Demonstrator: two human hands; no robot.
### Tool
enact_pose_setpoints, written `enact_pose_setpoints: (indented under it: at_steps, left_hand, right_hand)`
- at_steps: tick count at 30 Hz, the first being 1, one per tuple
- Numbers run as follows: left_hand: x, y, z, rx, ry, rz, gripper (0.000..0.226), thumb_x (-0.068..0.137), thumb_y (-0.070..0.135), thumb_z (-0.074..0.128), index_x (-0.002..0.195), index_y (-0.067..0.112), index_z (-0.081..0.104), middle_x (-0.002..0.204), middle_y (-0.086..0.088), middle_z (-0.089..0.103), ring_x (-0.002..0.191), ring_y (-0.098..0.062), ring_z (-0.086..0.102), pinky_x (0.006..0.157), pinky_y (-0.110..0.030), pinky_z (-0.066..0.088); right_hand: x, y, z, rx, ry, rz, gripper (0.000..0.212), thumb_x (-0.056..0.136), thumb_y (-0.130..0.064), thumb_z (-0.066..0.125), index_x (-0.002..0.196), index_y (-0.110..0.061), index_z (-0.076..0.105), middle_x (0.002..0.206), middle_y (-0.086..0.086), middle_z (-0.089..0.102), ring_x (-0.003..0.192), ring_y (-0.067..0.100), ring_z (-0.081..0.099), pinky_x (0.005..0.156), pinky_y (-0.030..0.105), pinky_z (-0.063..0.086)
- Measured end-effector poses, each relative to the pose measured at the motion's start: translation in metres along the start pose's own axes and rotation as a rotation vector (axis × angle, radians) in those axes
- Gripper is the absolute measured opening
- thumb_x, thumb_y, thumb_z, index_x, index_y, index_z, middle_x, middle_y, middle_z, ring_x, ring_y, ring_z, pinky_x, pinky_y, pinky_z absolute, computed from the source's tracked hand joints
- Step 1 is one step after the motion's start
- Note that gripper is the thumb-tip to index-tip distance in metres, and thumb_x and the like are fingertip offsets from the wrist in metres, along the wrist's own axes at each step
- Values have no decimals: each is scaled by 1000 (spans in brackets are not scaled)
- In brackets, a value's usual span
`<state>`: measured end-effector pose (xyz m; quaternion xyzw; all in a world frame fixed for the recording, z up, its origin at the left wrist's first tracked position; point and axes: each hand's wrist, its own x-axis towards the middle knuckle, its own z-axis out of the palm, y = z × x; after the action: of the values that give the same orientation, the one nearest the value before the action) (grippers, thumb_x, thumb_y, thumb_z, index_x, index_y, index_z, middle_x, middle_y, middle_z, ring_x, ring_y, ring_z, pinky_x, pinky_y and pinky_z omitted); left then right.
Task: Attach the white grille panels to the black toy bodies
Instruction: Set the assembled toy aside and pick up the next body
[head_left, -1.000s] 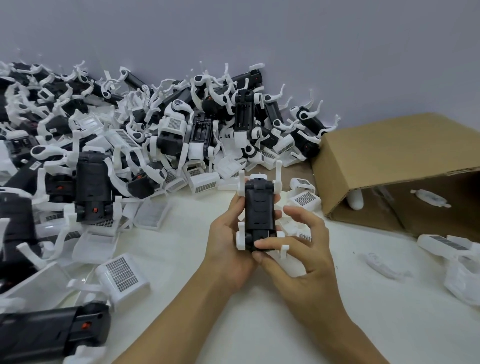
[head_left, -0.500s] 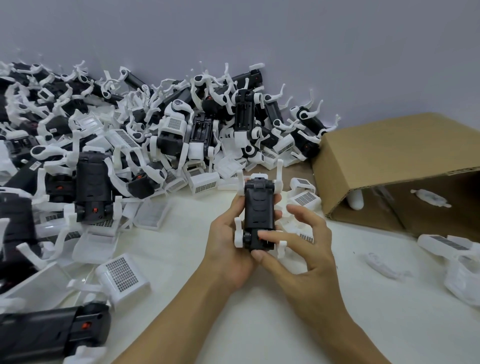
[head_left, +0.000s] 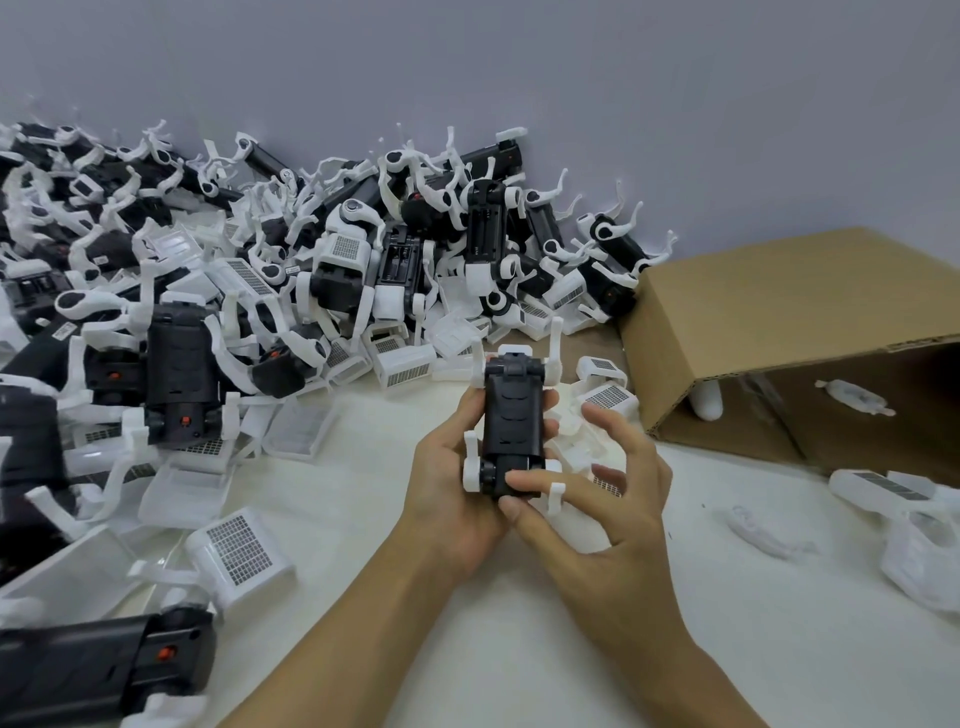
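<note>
White tabletop (head_left: 363, 519) against grey wall (head_left: 571, 78) — both hands' fingers grasping black toy body (head_left: 511, 421), cardboard box (head_left: 779, 312) nearby

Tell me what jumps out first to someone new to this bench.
The big pile of black toy bodies and white parts heaped against the wall, filling the left and back of the table. Next, in the centre, the black toy body held upright: the left hand grips it while the right hand pinches its lower end. On the right, a cardboard box lies on its side.
</note>
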<state>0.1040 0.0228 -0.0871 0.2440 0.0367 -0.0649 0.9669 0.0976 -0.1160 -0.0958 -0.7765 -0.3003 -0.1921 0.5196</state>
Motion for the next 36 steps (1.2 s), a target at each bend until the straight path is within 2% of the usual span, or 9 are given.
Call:
enact_pose_setpoints:
  at_steps: [5, 9, 12, 15, 17, 19, 23, 29, 36]
  left_hand:
    - [0, 3, -2, -153, -49, 112, 40, 94, 19, 44, 120, 13, 74, 124, -24, 68, 109, -41, 69, 81, -48, 59]
    - [5, 8, -3, -91, 72, 272, 75, 82, 4, 62, 149, 32, 42, 129, -23, 65, 109, -38, 67, 70, -42, 60]
    - [6, 13, -6, -9, 212, 340, 93, 75, 12, 72, 156, 23, 29, 117, -14, 71, 92, -26, 71, 66, -37, 61]
    - [3, 20, -8, -20, 242, 314, 68, 74, 19, 74, 137, 5, 54, 106, -14, 70, 90, -26, 69, 68, -37, 62]
    - [0, 20, -5, 11, 214, 317, 40, 76, 23, 73, 111, 4, 71, 98, -13, 73, 79, -23, 72, 67, -34, 61]
    - [-1, 17, 0, 60, 244, 357, 49, 76, 22, 72, 121, 2, 65, 108, -19, 72, 84, -25, 74, 71, -36, 61]
    - [-3, 8, 6, 321, 341, 592, 51, 74, 14, 77, 122, 17, 58, 113, -19, 73, 105, -38, 71, 74, -45, 62]
    - [-8, -19, 16, 732, 61, 664, 44, 88, -2, 62, 118, 31, 62, 121, -1, 71, 100, -25, 74, 72, -32, 61]
    - [-8, -25, 16, 737, 68, 571, 59, 82, 8, 70, 128, 42, 56, 122, 8, 72, 110, -18, 71, 80, -28, 59]
  right_hand:
    - [4, -1, -11, 4, 90, 59, 34, 86, -44, 63, 120, -49, 64, 141, -18, 45, 140, 10, 37, 110, 17, 33]
    - [11, 7, -23, 45, 305, 292, 37, 84, -21, 46, 113, -36, 64, 131, -14, 50, 127, -2, 40, 104, 10, 31]
    - [13, 15, -25, -236, 143, 410, 41, 87, -21, 51, 126, -22, 64, 136, -3, 51, 129, 14, 39, 109, 33, 29]
    - [9, 24, -23, -411, -81, 455, 45, 86, -18, 72, 130, -23, 63, 129, -4, 61, 122, 21, 50, 105, 39, 37]
    - [8, 22, -22, -233, 7, 438, 43, 83, -26, 81, 123, -26, 67, 115, -12, 67, 107, 9, 60, 93, 32, 49]
    - [10, 18, -23, 45, 170, 422, 41, 79, -37, 82, 117, -34, 67, 105, -19, 71, 99, 1, 65, 80, 21, 55]
    - [8, 14, -17, 350, 227, 310, 54, 77, -26, 81, 128, -28, 62, 119, -11, 72, 112, 13, 68, 89, 25, 57]
    - [10, 13, -15, 323, 183, 304, 49, 73, -40, 79, 119, -41, 64, 113, -15, 72, 108, 6, 67, 77, 17, 56]
    - [11, 12, -19, 331, 226, 330, 60, 73, -45, 77, 130, -33, 64, 115, -12, 72, 107, 9, 68, 79, 25, 59]
